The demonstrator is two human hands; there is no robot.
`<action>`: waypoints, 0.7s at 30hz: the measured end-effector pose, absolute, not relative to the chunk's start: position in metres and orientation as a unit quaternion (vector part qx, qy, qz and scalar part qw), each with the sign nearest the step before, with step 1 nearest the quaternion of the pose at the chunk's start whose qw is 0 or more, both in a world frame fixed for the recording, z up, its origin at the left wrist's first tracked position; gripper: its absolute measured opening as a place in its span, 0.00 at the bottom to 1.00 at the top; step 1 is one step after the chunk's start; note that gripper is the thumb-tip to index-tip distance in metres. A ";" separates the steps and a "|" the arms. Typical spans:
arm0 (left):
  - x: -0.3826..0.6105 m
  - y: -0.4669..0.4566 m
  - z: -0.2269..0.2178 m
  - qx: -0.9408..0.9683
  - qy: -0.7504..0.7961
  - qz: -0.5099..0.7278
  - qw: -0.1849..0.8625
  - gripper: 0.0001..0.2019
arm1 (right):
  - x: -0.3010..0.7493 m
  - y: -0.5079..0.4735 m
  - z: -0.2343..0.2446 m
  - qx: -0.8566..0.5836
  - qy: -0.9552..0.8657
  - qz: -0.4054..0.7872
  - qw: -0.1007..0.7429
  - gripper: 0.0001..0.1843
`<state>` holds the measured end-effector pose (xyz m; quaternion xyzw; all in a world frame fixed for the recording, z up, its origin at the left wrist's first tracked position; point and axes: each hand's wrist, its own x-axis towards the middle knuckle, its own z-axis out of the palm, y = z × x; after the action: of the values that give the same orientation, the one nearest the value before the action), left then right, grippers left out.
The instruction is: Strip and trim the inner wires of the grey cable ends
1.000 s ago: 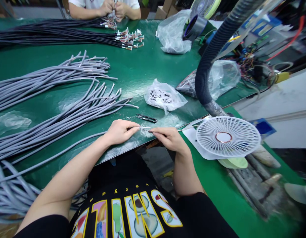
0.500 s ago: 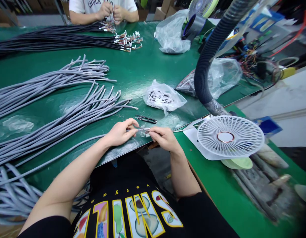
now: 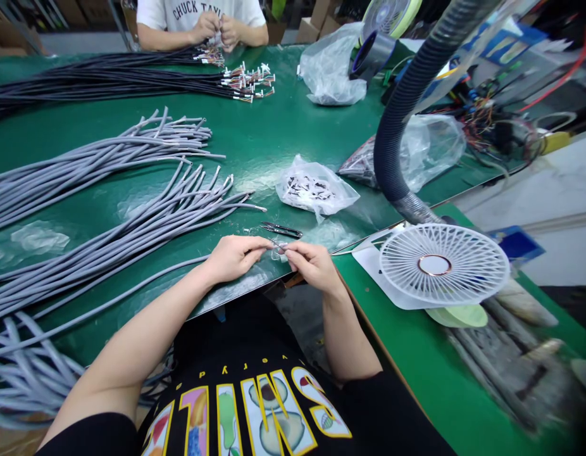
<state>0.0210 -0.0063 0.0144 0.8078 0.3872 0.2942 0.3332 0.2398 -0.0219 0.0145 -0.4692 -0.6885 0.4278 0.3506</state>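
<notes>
Near the front edge of the green table, my left hand [image 3: 240, 256] is closed on the end of a grey cable [image 3: 155, 276], which trails off to the left. Facing it, my right hand [image 3: 311, 261] pinches the thin tip of the same cable end. The two sets of fingertips are almost touching, and the fine wire ends between them are too small to make out. Just beyond my fingers lies a pair of black thread snips [image 3: 282, 229]. A bundle of grey cables [image 3: 145, 225] with stripped ends lies to the left.
A plastic bag of small dark and white pieces [image 3: 316, 189] sits behind the snips. To the right are a white fan [image 3: 443, 265] and a black flexible hose [image 3: 390, 139]. Black cables [image 3: 131, 82] lie at the far side, where a co-worker's hands [image 3: 218, 28] are busy.
My left fingers have shifted right along the cable end, closer to my right fingertips, and have closed down. My right hand has barely moved. The view has tilted slightly.
</notes>
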 end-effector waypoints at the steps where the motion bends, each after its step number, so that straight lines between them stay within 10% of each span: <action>1: 0.021 -0.006 0.014 0.815 0.383 0.294 0.321 0.14 | 0.239 -0.022 0.014 -0.469 -0.685 0.430 0.355 0.13; 13: 0.025 -0.007 0.008 0.831 0.415 0.276 0.246 0.18 | 0.235 -0.035 0.020 -0.408 -0.635 0.448 0.478 0.11; 21: 0.026 -0.007 0.011 0.794 0.425 0.314 0.302 0.17 | 0.211 -0.030 0.018 -0.460 -0.760 0.196 0.415 0.15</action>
<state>0.0255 -0.0068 0.0115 0.7937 0.4245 0.3135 0.3025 0.2109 -0.0297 0.0178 -0.4602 -0.7599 0.1958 0.4153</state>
